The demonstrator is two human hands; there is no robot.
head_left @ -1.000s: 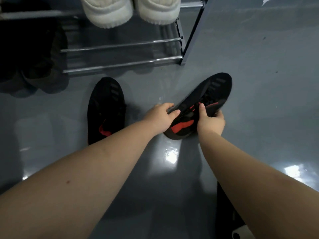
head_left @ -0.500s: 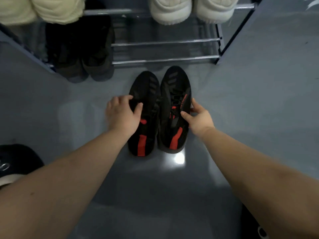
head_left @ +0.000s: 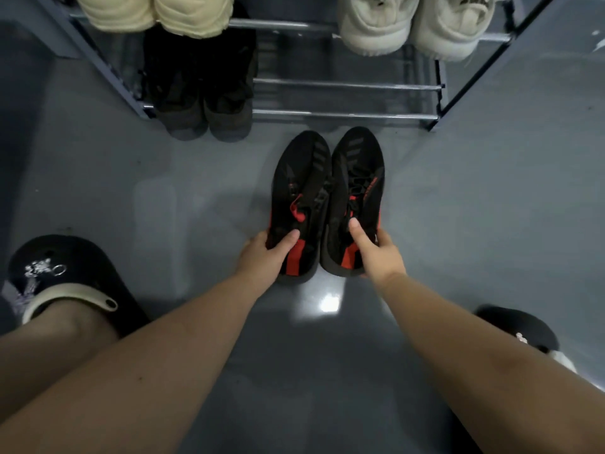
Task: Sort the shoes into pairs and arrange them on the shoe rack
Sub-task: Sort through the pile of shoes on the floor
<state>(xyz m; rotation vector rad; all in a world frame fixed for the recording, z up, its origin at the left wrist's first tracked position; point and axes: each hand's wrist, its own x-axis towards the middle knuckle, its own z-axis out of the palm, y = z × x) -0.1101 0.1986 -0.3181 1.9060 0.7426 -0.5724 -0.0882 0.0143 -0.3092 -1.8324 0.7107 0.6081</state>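
Observation:
Two black sneakers with red accents lie side by side on the grey floor, toes toward the shoe rack [head_left: 343,84]. My left hand [head_left: 265,255] grips the heel of the left black sneaker [head_left: 301,178]. The heel of the right black sneaker [head_left: 358,172] is held in my right hand [head_left: 376,253], thumb inside its collar. The rack's lower bars are bare straight ahead of the pair.
On the rack, a dark brown pair [head_left: 206,93] sits lower left, a cream pair [head_left: 157,11] upper left, an off-white pair [head_left: 415,24] upper right. My own feet in black clogs stand at the left [head_left: 65,273] and right [head_left: 520,332] on the floor.
The right sneaker was brought next to the left one, forming a pair. Both hands then slid back from the midfoot to the heels and closed on them.

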